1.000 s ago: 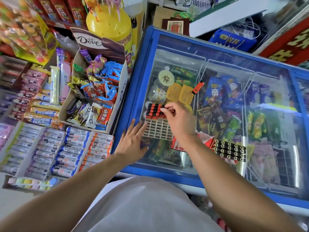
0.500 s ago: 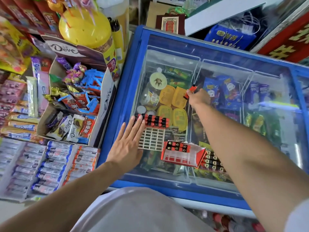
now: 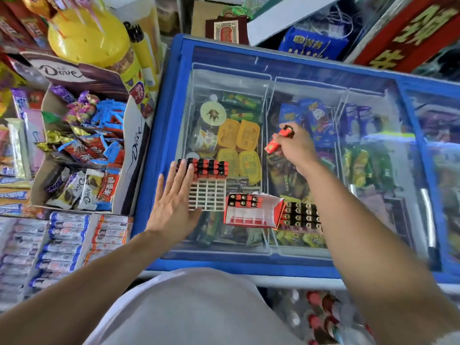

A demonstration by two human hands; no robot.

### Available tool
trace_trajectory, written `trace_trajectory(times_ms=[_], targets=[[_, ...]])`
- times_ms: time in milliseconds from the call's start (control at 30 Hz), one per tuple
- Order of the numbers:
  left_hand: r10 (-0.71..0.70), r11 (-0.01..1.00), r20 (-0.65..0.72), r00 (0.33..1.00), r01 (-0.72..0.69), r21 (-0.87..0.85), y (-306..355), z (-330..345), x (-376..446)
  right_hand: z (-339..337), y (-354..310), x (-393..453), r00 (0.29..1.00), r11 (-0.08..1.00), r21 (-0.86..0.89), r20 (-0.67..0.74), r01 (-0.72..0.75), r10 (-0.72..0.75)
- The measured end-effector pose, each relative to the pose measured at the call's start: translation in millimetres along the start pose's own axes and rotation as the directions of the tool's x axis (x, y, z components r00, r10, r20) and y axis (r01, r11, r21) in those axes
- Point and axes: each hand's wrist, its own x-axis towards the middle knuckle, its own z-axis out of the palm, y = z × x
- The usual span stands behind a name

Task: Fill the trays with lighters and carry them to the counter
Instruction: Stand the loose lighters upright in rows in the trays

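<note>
While left hand [image 3: 174,205] stays flat on tray [image 3: 207,195] | right hand [image 3: 296,148] now pinches lifted lighter [image 3: 278,140]

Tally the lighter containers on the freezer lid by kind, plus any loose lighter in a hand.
White grid tray, partly filled: 1
Red carton with a few lighters: 1
Block of black-topped lighters: 1
Loose red lighter in the right hand: 1
Total: 4

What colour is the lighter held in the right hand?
Red with a black top: the lighter in the right hand, head view.
</note>
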Motion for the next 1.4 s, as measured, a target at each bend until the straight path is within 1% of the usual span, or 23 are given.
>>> trace_trajectory(times_ms=[67,100,167,233,267,333,400,433,500,567,600,667,733,767,867,1000,1200,1300,1400], targets=[[0.021,0.999,-0.054,0.998,-0.023,-0.025,10.0,-0.7,-0.7,-33.0,11.8,-33.3,1.000,0.998,0.065,-0.018,0.019,-0.018],[0.060,0.998,-0.074,0.995,-0.062,-0.030,16.9,0.4,-1.1,-50.0,19.0,-51.9,0.999,0.999,0.044,-0.048,0.024,-0.022],[0.174,0.983,-0.094,0.980,-0.178,-0.032,33.5,6.1,-1.4,-80.5,35.2,-87.8,0.989,0.999,0.024,-0.147,0.024,-0.021],[0.302,0.953,-0.069,0.951,-0.304,-0.019,53.4,14.1,-2.9,-104.5,51.6,-123.2,0.981,0.997,0.079,-0.196,0.017,-0.001],[0.356,0.935,-0.037,0.934,-0.356,-0.003,63.3,18.2,-4.3,-114.0,59.0,-139.3,0.983,0.995,0.099,-0.185,0.000,0.018],[0.433,0.898,0.069,0.899,-0.437,0.052,80.9,24.9,-8.1,-126.4,71.5,-170.3,0.993,0.992,0.118,-0.101,-0.044,0.056],[0.451,0.873,0.170,0.876,-0.473,0.118,92.9,31.0,-11.3,-126.5,78.4,-196.3,0.997,0.989,0.126,-0.006,-0.077,0.078],[0.443,0.868,0.204,0.873,-0.474,0.148,96.1,33.4,-12.6,-122.1,83.8,-205.1,0.996,0.990,0.117,0.027,-0.083,0.080],[0.409,0.868,0.244,0.879,-0.457,0.193,97.4,37.1,-15.6,-105.8,95.1,-215.5,0.992,0.996,0.045,0.098,-0.083,0.078],[0.390,0.866,0.245,0.887,-0.444,0.229,92.3,39.8,-18.6,-85.2,109.7,-216.7,0.983,0.998,-0.027,0.177,-0.051,0.055],[0.389,0.866,0.236,0.890,-0.441,0.234,88.5,40.3,-20.4,-74.4,116.6,-216.0,0.980,0.998,-0.066,0.195,-0.017,0.030],[0.386,0.869,0.215,0.897,-0.432,0.240,80.5,40.8,-24.1,-54.5,126.1,-213.4,0.986,0.969,-0.231,0.161,0.085,-0.048],[0.352,0.875,0.225,0.908,-0.405,0.264,73.9,41.7,-28.0,-38.7,129.8,-211.3,0.988,0.905,-0.395,0.063,0.155,-0.142],[0.334,0.880,0.227,0.915,-0.389,0.273,70.9,42.8,-29.8,-32.5,130.8,-209.9,0.981,0.885,-0.430,0.011,0.178,-0.192],[0.305,0.895,0.232,0.924,-0.361,0.262,65.8,41.7,-37.2,-17.9,135.6,-205.4,0.954,0.850,-0.486,-0.094,0.206,-0.284],[0.296,0.903,0.262,0.919,-0.358,0.238,60.3,38.5,-47.9,-11.3,136.3,-207.2,0.921,0.797,-0.568,-0.161,0.208,-0.355],[0.287,0.930,0.230,0.930,-0.328,0.167,49.1,42.9,-54.4,-15.2,133.1,-208.1,0.911,0.766,-0.587,-0.109,0.264,-0.398],[0.221,0.960,0.234,0.947,-0.254,0.119,44.1,44.2,-54.5,-15.4,131.5,-207.1,0.904,0.739,-0.611,-0.087,0.283,-0.419],[0.133,0.977,0.233,0.963,-0.167,0.133,33.7,44.4,-53.3,-16.0,131.1,-205.5,0.892,0.738,-0.600,-0.085,0.309,-0.443]])
